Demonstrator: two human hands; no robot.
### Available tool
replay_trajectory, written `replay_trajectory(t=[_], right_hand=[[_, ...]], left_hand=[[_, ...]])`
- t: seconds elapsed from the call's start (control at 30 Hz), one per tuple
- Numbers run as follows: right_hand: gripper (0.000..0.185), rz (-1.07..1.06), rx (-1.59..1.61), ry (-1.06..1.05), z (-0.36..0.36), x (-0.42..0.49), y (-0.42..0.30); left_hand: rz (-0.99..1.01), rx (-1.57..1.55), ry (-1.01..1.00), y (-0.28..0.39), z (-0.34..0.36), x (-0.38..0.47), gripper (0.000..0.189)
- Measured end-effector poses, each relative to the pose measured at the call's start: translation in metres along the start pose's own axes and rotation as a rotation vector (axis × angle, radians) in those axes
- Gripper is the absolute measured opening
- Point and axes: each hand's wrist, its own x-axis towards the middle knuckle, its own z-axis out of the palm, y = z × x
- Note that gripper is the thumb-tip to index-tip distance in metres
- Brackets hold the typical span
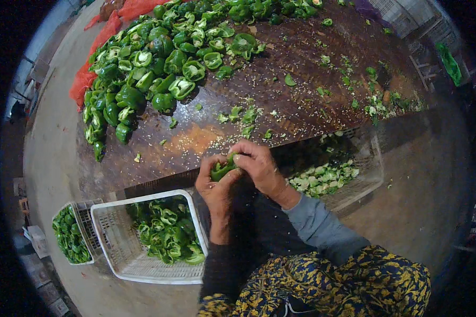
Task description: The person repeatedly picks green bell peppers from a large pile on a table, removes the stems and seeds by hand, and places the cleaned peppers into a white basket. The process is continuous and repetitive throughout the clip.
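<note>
Just off the near edge of a dark wooden table (158, 158), my left hand (217, 186) is closed around a green bell pepper piece (221, 171). My right hand (258, 166) pinches the upper right side of the same piece with thumb and forefinger. A large heap of green bell peppers (131, 97), whole, cut and broken, covers the far left of the tabletop. Pale seeds and small green scraps (249, 115) lie scattered between the heap and my hands. More trimmings (377, 107) are gathered at the table's right edge.
A white plastic crate (142, 277) with pepper pieces stands below at the left, beside a smaller crate full of peppers (69, 235). Under the table edge at right is a crate (365, 190) holding pale green trimmings (325, 180). Red mesh sacking (83, 81) borders the heap.
</note>
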Motion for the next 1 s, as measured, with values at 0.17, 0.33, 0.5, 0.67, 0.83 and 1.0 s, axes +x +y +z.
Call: replay_trajectory(t=[0.17, 0.33, 0.5, 0.67, 0.83, 1.0], right_hand=[[0.015, 0.21, 0.172, -0.173, -0.036, -0.004, 0.008], [0.008, -0.485, -0.686, -0.163, -0.036, 0.003, -0.04], [0.008, -0.438, -0.722, -0.216, -0.049, 0.013, -0.038], [0.012, 0.183, 0.038, 0.135, -0.039, 0.033, -0.011], [0.018, 0.503, 0.577, -0.005, -0.062, 0.007, 0.002], [0.03, 0.197, -0.77, -0.168, -0.168, -0.031, 0.028]], left_hand=[[0.085, 0.374, -0.392, 0.011, 0.003, 0.02, 0.024], [-0.171, -0.164, -0.088, -0.002, 0.033, -0.006, 0.025], [-0.509, -0.741, 0.108, -0.015, 0.052, -0.003, 0.032], [-0.072, -0.117, 0.046, -0.019, 0.057, 0.004, 0.024], [-0.183, 0.007, 0.129, -0.008, -0.028, 0.021, 0.026], [-0.162, 0.656, 0.298, 0.005, -0.273, -0.002, 0.041]])
